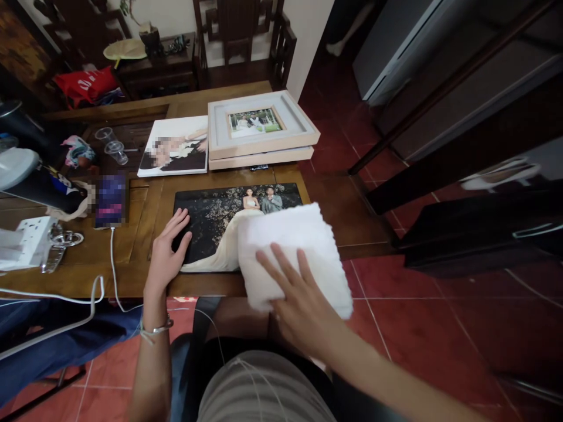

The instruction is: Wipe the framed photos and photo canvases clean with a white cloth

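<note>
A dark wedding photo panel (211,217) lies flat near the front edge of the wooden table. My left hand (169,249) rests on its left end, fingers stretched out and thumb apart. Over the panel's right part is a white cloth (294,228), folded and fluffy with a scalloped edge. My right hand (303,305) has its fingers spread across the cloth and holds it; the thumb side is partly hidden. Part of the cloth hangs past the table's front edge. It covers the lower right of the picture.
Behind the panel lie stacked white picture frames (264,126) and a canvas print (176,146). To the left are a phone (111,202) on a white cable, a power strip (33,240), a dark tumbler (39,181) and clear plastic cups (115,151). Red tiles (409,287) cover the floor.
</note>
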{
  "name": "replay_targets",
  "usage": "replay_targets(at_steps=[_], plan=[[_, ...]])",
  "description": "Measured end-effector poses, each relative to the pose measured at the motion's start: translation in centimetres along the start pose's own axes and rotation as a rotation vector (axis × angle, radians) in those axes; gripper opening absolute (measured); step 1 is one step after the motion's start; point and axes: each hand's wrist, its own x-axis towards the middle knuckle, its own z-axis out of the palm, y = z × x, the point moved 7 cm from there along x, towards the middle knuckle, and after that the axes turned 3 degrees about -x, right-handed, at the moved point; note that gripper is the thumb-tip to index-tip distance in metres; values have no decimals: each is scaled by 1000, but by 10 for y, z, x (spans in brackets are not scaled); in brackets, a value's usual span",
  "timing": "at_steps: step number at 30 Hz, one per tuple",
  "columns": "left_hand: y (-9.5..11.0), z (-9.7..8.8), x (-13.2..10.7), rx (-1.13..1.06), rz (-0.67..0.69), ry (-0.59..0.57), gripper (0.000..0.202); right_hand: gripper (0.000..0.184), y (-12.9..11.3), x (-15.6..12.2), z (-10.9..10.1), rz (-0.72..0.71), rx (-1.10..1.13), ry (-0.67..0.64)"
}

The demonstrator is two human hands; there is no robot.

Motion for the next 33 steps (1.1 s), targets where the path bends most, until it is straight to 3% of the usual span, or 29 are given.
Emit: replay_targets(at_steps=[3, 5, 9, 12, 15, 18, 24, 27, 30, 33], plan=[[1, 0, 0, 12, 10, -2, 39, 19, -19, -15, -7, -52, 122, -59], [2, 0, 0, 16, 13, -7, 40, 25, -15, -5, -12, -68, 170, -79], [2, 1, 0, 11, 20, -13, 40, 35, 21, 54, -8, -50, 136, -122], [3, 0, -1, 9, 32, -8, 40, 39, 55, 106, -2, 27, 53, -70], [2, -1, -1, 12, 40, 0, 40, 40, 70, 133, 4, 94, -54, -15], [1, -1, -2, 18, 40, -2, 40, 35, 55, 122, 11, 74, -91, -31], [-2, 1, -1, 46, -1, -24, 45, 14, -14, 38, 9, -38, -2, -115], [-2, 1, -1, 44, -8, -31, 44, 8, -38, 13, 3, -109, 125, -149], [-3, 1, -1, 30, -10, -28, 43, 16, -36, 20, -1, -133, 207, -149], [-4, 1, -1, 24, 0, -30, 44, 25, -9, 57, 0, -92, 222, -107]])
